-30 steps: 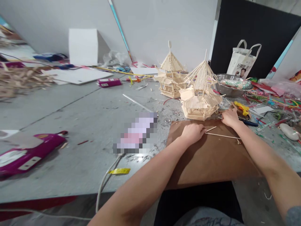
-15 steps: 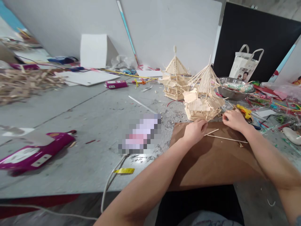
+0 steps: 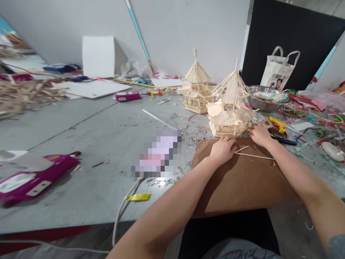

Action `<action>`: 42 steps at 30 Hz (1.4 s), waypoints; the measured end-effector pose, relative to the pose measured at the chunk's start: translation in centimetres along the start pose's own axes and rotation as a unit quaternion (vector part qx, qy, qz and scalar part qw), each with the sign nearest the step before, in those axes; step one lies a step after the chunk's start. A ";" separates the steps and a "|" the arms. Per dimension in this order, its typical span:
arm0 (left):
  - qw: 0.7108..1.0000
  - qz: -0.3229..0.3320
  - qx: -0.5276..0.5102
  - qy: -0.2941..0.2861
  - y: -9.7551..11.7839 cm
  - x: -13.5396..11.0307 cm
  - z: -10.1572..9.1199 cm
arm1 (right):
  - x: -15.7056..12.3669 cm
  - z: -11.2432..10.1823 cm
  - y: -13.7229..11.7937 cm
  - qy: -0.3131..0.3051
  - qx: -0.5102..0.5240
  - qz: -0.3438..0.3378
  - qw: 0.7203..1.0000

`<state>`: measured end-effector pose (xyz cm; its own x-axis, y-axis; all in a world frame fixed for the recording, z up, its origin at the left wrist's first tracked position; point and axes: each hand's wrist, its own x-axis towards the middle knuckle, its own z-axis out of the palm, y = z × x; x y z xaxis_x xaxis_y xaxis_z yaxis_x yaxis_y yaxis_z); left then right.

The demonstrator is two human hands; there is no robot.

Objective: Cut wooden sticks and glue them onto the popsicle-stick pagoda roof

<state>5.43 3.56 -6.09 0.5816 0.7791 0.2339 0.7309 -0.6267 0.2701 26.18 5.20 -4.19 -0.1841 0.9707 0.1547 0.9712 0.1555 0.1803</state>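
Observation:
A small pavilion model [image 3: 229,117] built of thin wooden sticks stands at the far edge of a brown board [image 3: 242,187]. My left hand [image 3: 223,149] is at its front lower edge, fingers curled against the base. At the base's right corner, my right hand [image 3: 259,135] has its fingers bent against the model; the fingertips are partly hidden. Between my forearms, a long loose stick [image 3: 256,156] and a shorter stick [image 3: 242,149] lie on the board. Behind and left stands a second stick pavilion [image 3: 198,90].
Right of my right hand lie a yellow-handled tool [image 3: 277,124] and a blue handle [image 3: 285,141]. A metal bowl [image 3: 265,102] holds wrapped sticks. Left are a blurred-out phone-like device [image 3: 159,153] with a cable, purple devices [image 3: 40,178], and a stick pile [image 3: 27,93].
My right hand has moved left, up to the pavilion's right corner. My left hand stays at the front base, fingers a little more spread over it. The view has shifted slightly.

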 end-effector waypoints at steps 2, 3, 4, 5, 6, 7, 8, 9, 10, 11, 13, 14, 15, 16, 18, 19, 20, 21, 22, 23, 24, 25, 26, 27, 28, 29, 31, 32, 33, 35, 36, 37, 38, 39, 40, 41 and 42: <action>1.000 0.009 0.003 0.001 -0.3 0.1 0.2 | 0.3 0.4 -1.0 -0.003 0.000 -0.011 1.000; 1.000 0.014 0.002 0.003 -0.5 0.2 0.3 | 0.3 0.6 -1.5 -0.004 0.000 -0.015 1.000; 1.000 0.019 0.002 0.006 -0.7 0.2 0.5 | 0.4 0.8 -1.9 -0.004 0.001 -0.019 1.000; 1.000 0.024 0.003 0.011 -0.9 0.3 0.6 | 0.4 1.1 -2.3 -0.005 0.002 -0.023 1.000; 1.000 0.026 0.005 0.015 -1.0 0.3 0.6 | 0.5 1.3 -2.6 -0.007 0.003 -0.028 1.000; 0.999 0.027 0.009 0.019 -1.2 0.4 0.7 | 0.5 1.5 -2.8 -0.011 0.004 -0.033 0.999; 0.999 0.026 0.014 0.021 -1.3 0.5 0.8 | 0.6 1.7 -2.9 -0.016 0.004 -0.038 0.999; 0.999 0.024 0.018 0.021 -1.5 0.5 0.8 | 0.7 1.8 -3.0 -0.021 0.005 -0.041 0.999; 0.999 0.020 0.022 0.020 -1.6 0.6 0.8 | 0.9 2.0 -3.1 -0.025 0.006 -0.043 0.999; 0.999 0.016 0.024 0.018 -1.8 0.6 0.8 | 1.0 2.0 -3.1 -0.027 0.007 -0.045 0.999; 1.000 0.008 0.026 0.013 -1.9 0.7 0.7 | 1.4 2.1 -3.2 -0.031 0.011 -0.051 0.998; 1.000 0.005 0.027 0.013 -2.0 0.7 0.7 | 1.6 2.1 -3.2 -0.031 0.014 -0.055 0.998; 1.000 0.004 0.027 0.012 -2.0 0.8 0.7 | 1.8 2.1 -3.3 -0.033 0.018 -0.059 0.998; 0.999 0.004 0.028 0.013 -2.0 0.8 0.7 | 2.0 2.1 -3.5 -0.034 0.022 -0.064 0.997; 0.999 0.005 0.032 0.016 -2.1 0.8 0.8 | 2.3 2.0 -3.8 -0.037 0.031 -0.073 0.996; 0.999 0.004 0.034 0.017 -2.1 0.8 0.8 | 2.4 2.0 -3.9 -0.038 0.035 -0.077 0.996; 0.999 0.002 0.036 0.016 -2.2 0.7 0.8 | 2.5 1.8 -3.9 -0.040 0.040 -0.081 0.995; 0.999 0.000 0.037 0.015 -2.2 0.7 0.8 | 2.5 1.6 -3.7 -0.041 0.044 -0.085 0.995; 0.999 -0.002 0.037 0.014 -2.2 0.6 0.8 | 2.4 1.3 -3.3 -0.041 0.048 -0.086 0.994; 0.999 -0.004 0.036 0.012 -2.2 0.6 0.7 | 2.2 1.0 -2.6 -0.039 0.051 -0.085 0.994; 0.999 -0.006 0.035 0.010 -2.1 0.6 0.7 | 2.1 0.6 -1.8 -0.035 0.054 -0.079 0.995; 0.999 -0.008 0.034 0.007 -2.1 0.5 0.6 | 1.9 0.3 -0.9 -0.028 0.054 -0.067 0.996; 0.999 -0.011 0.033 0.004 -2.0 0.5 0.5 | 1.7 0.0 0.2 -0.018 0.053 -0.048 0.997; 0.999 -0.013 0.032 0.002 -2.0 0.5 0.5 | 1.5 -0.3 1.2 -0.007 0.050 -0.025 0.998; 0.999 -0.014 0.030 0.001 -1.9 0.5 0.4 | 1.4 -0.5 2.1 0.002 0.045 -0.001 0.999; 0.999 -0.014 0.029 0.001 -1.8 0.5 0.4 | 1.4 -0.7 2.9 0.008 0.040 0.021 0.999; 0.999 -0.015 0.030 0.005 -1.6 0.5 0.3 | 1.5 -0.7 3.7 0.013 0.030 0.050 0.998; 0.999 -0.015 0.031 0.006 -1.6 0.4 0.3 | 1.7 -0.7 3.8 0.013 0.026 0.055 0.998; 0.999 -0.014 0.031 0.006 -1.5 0.4 0.3 | 1.9 -0.7 3.7 0.013 0.024 0.055 0.998; 0.999 -0.012 0.030 0.007 -1.4 0.4 0.3 | 2.0 -0.9 3.3 0.015 0.022 0.047 0.999; 0.999 -0.011 0.029 0.008 -1.4 0.3 0.3 | 2.0 -1.1 3.2 0.018 0.022 0.043 0.999; 1.000 -0.009 0.028 0.010 -1.3 0.3 0.3 | 1.8 -1.3 3.1 0.016 0.019 0.037 0.999; 1.000 -0.005 0.028 0.011 -1.3 0.3 0.3 | 1.5 -1.5 3.1 0.007 0.011 0.027 1.000; 1.000 0.001 0.029 0.012 -1.2 0.3 0.3 | 1.1 -1.8 3.2 -0.007 -0.001 0.016 1.000; 0.999 0.008 0.029 0.011 -1.0 0.3 0.3 | 0.6 -2.0 3.3 -0.026 -0.015 0.001 1.000; 0.999 0.015 0.028 0.010 -0.9 0.3 0.4 | 0.1 -2.1 3.3 -0.046 -0.029 -0.015 0.998; 0.999 0.020 0.026 0.009 -0.8 0.3 0.4 | -0.4 -2.2 3.2 -0.064 -0.043 -0.030 0.997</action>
<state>5.17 4.28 -6.61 0.6052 0.7524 0.2599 0.7246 -0.6559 0.2116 29.08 4.88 -1.58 -0.2161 0.9762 0.0168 0.9412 0.2037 0.2695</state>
